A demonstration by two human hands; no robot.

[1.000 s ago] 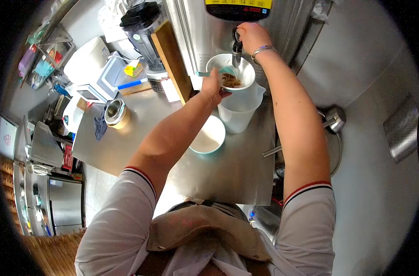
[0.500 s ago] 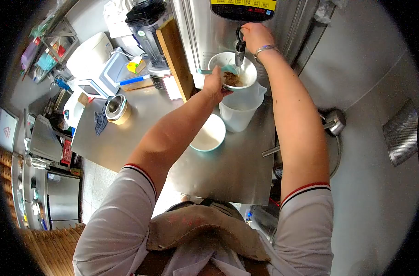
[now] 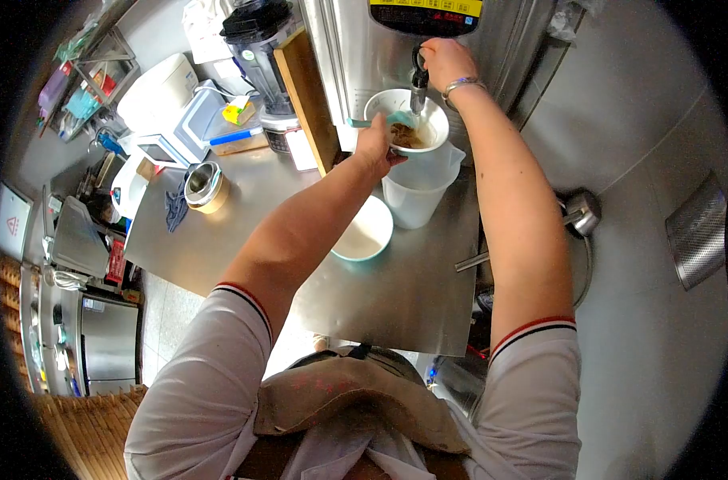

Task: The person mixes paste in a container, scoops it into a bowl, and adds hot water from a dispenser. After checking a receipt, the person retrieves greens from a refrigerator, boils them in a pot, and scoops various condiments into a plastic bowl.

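Note:
My left hand (image 3: 374, 146) is closed on the near left side of a white bowl (image 3: 437, 134); a teal-handled utensil (image 3: 359, 123) also passes through its grip. Brown, clumpy stuff (image 3: 406, 136) lies in that bowl, under the spout of a dispenser tap (image 3: 418, 98), where a pale stream seems to run. The fingers of my right hand (image 3: 450, 64) are closed at the tap's black loop handle. Just below the held bowl stands a translucent plastic pitcher (image 3: 416, 198). A second bowl (image 3: 366, 234), white inside with a teal rim, sits on the steel counter beside my left forearm.
A blender (image 3: 260, 68) and an upright wooden board (image 3: 306, 100) stand left of the dispenser. Farther left on the counter (image 3: 252, 204) are a nested metal-and-tan container (image 3: 207, 189), a dark cloth (image 3: 176, 210) and a white scale-like device (image 3: 162, 151). Right of the counter is a metal fixture with a hose (image 3: 582, 213).
Both hands keep their places at the bowl and tap. The contents of the bowl look slightly wetter and spread a little differently; the view has shifted only slightly.

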